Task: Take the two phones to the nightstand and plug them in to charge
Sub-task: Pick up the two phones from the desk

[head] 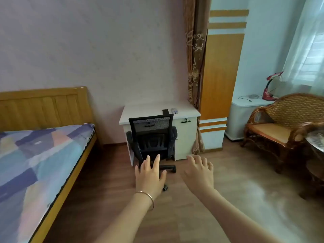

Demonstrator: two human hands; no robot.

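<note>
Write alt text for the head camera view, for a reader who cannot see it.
Two empty, open hands, left hand and right hand, reach toward a white desk with a black office chair pushed under it. A bed stands left, a wicker chair right.

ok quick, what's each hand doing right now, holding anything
left hand: open, fingers spread, holding nothing, raised in front of the black office chair.
right hand: open, fingers loosely curved, holding nothing.

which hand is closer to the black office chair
Left. The left hand overlaps the black office chair's base in view; the right hand hangs off to the chair's right, over bare floor.
</note>
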